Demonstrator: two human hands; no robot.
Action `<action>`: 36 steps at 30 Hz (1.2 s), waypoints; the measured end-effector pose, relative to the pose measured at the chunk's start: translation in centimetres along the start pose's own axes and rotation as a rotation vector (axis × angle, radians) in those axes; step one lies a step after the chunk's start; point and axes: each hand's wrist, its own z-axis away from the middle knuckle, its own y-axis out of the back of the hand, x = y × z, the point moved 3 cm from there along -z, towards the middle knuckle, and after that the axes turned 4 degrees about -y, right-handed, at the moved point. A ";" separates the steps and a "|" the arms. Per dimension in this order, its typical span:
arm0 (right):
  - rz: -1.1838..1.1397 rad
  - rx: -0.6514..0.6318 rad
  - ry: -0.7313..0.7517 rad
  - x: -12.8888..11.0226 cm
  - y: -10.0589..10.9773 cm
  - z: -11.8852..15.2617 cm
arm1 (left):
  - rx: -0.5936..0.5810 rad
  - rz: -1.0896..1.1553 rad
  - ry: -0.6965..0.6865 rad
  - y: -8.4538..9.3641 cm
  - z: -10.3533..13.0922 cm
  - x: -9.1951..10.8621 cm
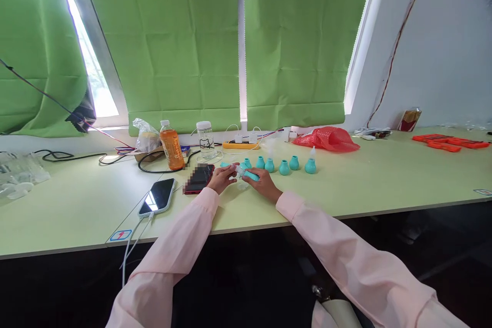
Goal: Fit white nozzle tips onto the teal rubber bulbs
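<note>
Our right hand [266, 183] grips a teal bulb [251, 176], our left hand [222, 179] a clear tip [239, 170]. We see 1 bottle [165, 124] of orange drink [170, 144], lettering [176, 152] illegible.

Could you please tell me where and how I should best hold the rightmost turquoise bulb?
Probably best by the round body of the turquoise bulb, pinched from the right: it stands upright, the other bulbs are to its left, and its clear tip looks thin.
</note>
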 end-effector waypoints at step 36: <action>0.467 0.318 -0.383 4.4 4.3 -2.1 | -0.115 -1.370 -0.235 -0.8 0.1 -1.4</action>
